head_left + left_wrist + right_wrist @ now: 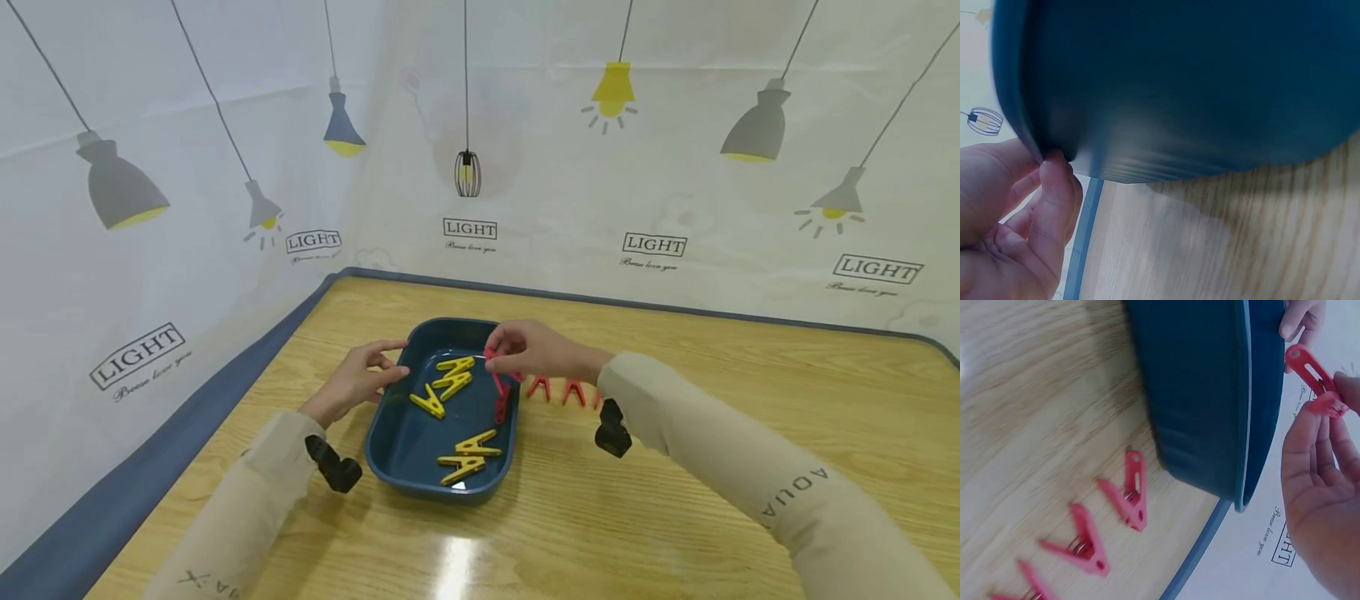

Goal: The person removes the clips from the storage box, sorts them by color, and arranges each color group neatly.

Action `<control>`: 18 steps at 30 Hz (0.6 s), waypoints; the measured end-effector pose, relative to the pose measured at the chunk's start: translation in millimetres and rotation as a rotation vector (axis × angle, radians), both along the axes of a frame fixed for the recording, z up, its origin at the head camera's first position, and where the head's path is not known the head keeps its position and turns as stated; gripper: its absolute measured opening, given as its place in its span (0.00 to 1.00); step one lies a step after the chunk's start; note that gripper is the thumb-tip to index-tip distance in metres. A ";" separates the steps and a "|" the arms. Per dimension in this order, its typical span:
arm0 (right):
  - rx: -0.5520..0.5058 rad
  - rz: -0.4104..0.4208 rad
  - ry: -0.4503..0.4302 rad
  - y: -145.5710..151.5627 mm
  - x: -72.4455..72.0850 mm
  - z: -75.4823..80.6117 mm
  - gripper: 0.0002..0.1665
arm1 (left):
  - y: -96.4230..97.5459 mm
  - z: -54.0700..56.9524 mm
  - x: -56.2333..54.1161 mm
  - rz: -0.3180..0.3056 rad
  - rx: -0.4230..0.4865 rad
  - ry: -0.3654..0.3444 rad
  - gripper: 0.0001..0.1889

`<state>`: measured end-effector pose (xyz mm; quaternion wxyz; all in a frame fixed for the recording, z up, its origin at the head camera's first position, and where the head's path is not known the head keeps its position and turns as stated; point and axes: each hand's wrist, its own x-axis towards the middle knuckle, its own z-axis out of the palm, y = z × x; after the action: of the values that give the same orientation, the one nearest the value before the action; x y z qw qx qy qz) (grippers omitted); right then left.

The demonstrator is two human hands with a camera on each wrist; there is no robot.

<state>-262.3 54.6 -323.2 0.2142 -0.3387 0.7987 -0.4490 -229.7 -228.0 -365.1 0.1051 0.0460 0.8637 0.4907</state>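
My left hand (360,379) grips the left rim of a dark blue plastic basin (405,450), thumb over the edge and fingers beneath it in the left wrist view. My right hand (536,348) pinches a red clothespin (1310,372) between thumb and fingers, at the basin's right rim in the head view. Inside the basin, another red clothespin (502,407) lies against the right wall. Several yellow clothespins lie on the basin floor, some towards the back (453,383) and some near the front (470,444).
To the right of the basin, red clothespins (574,392) lie in a row on the wooden table (675,517), partly hidden by the right sleeve. A lamp-print curtain (555,200) hangs behind the table's dark blue edge. Black wrist cameras (613,429) are strapped to both sleeves.
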 end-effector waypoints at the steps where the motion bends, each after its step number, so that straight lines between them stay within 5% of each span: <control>1: -0.011 -0.006 0.017 4.0 1.1 -0.3 0.11 | 0.1 0.1 -0.2 0.004 0.001 -0.001 0.27; 18: -0.034 -0.179 -0.002 96.3 16.9 -2.4 0.17 | -0.5 0.0 -0.5 -0.009 0.029 -0.013 0.27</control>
<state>-245.3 150.9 -325.6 0.1683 -0.2690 0.8178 -0.4802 -230.2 -228.5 -365.1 0.1121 0.0483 0.8557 0.5029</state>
